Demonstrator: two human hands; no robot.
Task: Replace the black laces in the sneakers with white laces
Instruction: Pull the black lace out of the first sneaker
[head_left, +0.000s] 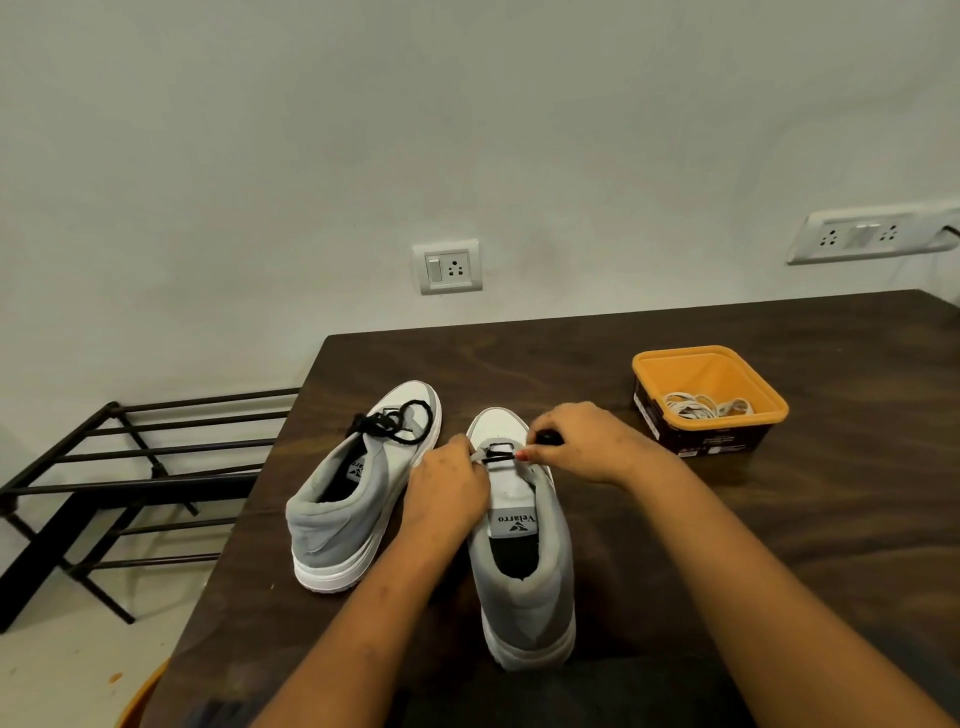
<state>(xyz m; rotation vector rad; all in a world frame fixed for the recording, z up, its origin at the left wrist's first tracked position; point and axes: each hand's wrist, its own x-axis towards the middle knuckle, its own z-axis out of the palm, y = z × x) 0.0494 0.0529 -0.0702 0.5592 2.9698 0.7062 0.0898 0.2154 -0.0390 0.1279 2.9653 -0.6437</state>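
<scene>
Two grey-and-white sneakers stand on the dark wooden table (779, 519), toes pointing away from me. The left sneaker (358, 499) still carries a tied black lace (397, 428). The right sneaker (524, 561) has only a short stretch of black lace (500, 458) across its lowest eyelets. My left hand (447, 488) holds the left side of that sneaker's lace area. My right hand (582, 441) pinches the black lace at its right end, and more black lace shows bunched inside that hand. White laces (701, 406) lie coiled in an orange tub (709, 364) at the right.
A black metal shoe rack (130, 467) stands on the floor left of the table. Two wall sockets (448, 266) sit on the white wall behind. Something orange (140, 696) pokes out at the table's lower left corner.
</scene>
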